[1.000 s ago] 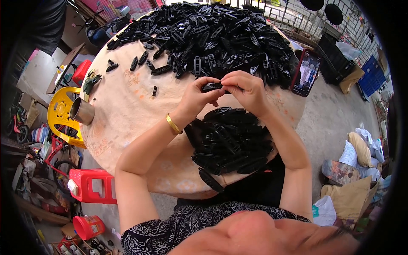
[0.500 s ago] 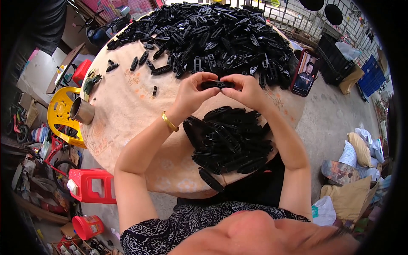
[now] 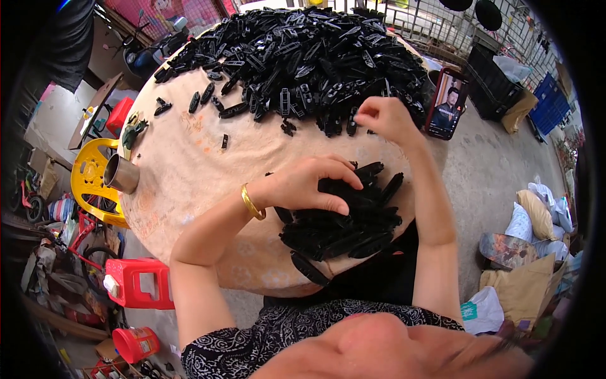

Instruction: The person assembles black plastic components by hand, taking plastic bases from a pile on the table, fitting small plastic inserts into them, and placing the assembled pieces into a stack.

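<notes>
My left hand (image 3: 310, 182) lies over the near pile of slim black plastic pieces (image 3: 344, 234), thumb and fingers apart. Its fingertips reach the top of that pile; no piece shows gripped in it. Further out on the right, my right hand (image 3: 392, 120) is at the front edge of the large far heap of black plastic parts (image 3: 303, 60). Its fingers are curled together beside one black part (image 3: 352, 121). Whatever is between those fingertips is too small to make out. A few loose black parts (image 3: 233, 110) lie left of the heap's front edge.
A round table with a peach cloth (image 3: 177, 170) bears both piles. A phone (image 3: 448, 104) stands upright at its right, a metal cup (image 3: 122, 174) at its left edge. Yellow chair (image 3: 95, 164), red stool (image 3: 139, 282) and red bucket (image 3: 136, 344) stand left; sacks (image 3: 536, 215) right.
My hands have parted from the black piece they held together. The left came down onto the near pile; the right moved right to the far heap. A small black part now lies before the heap.
</notes>
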The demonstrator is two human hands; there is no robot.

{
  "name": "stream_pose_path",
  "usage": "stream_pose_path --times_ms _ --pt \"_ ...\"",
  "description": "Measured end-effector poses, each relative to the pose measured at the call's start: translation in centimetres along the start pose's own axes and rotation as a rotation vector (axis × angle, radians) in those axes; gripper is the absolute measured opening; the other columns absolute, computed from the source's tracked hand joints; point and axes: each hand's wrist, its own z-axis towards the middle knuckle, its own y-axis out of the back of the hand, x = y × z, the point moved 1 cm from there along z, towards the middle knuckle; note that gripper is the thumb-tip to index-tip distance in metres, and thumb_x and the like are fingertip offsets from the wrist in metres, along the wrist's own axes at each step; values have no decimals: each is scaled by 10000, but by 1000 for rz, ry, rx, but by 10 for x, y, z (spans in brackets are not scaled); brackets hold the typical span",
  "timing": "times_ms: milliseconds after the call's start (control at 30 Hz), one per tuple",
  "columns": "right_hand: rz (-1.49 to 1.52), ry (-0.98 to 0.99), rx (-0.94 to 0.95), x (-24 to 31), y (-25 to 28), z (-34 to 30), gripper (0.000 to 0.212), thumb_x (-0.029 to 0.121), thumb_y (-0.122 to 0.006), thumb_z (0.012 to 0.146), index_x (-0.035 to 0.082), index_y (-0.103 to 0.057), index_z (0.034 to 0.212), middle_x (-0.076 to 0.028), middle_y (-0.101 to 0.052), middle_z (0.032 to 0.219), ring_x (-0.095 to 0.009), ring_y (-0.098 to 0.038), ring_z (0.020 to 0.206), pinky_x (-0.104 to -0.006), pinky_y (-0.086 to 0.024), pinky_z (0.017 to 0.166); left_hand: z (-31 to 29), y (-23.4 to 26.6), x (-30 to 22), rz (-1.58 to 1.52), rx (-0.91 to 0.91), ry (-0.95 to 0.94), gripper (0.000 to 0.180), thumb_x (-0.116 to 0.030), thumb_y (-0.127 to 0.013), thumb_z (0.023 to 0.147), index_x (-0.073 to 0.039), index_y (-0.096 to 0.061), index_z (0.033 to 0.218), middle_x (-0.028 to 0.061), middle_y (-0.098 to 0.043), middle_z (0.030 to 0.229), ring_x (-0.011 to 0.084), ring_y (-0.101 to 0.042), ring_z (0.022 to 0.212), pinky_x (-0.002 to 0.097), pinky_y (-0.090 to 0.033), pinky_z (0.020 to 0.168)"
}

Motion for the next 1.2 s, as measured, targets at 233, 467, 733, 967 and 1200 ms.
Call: stream_pose_path --times_ms 233,467,733,967,1200 --pt "-604 44 145 3 -3 -11 181 213 -679 705 69 -682 815 -107 -653 803 -274 -627 795 -377 -512 713 42 40 57 643 -577 245 317 -310 -700 788 -15 -662 897 75 -582 762 187 -565 727 277 -475 679" --pt "-270 56 40 7 -7 -3 184 154 -672 749 20 -658 874 -112 -651 813 -250 -640 788 -358 -510 688 71 48 91 994 -687 301 330 -343 -679 748 -32 -658 856 118 -588 872 283 -525 922 374 -456 802" --pt "991 -71 25 30 -10 -3 204 49 -610 849 -6 -597 1046 -72 -649 920 -103 -614 787 -237 -512 724 30 28 60 189 -755 255 219 -77 -652 796 -8 -564 983 32 -614 824 99 -553 680 218 -453 619" --pt "931 24 12 46 -22 -10 164 9 -575 850 -22 -599 1009 -89 -659 931 -115 -619 848 -246 -503 783 6 12 48 -670 -599 311 246 -55 -611 855 4 -513 1073 70 -599 972 151 -627 870 273 -531 830" --pt "700 97 -43 50 -25 -13 73 2 -654 795 1 -677 864 -68 -677 896 -112 -624 835 -249 -503 759 5 12 50 -876 -683 282 254 -21 -610 845 17 -504 1073 92 -601 963 149 -631 829 262 -540 800"
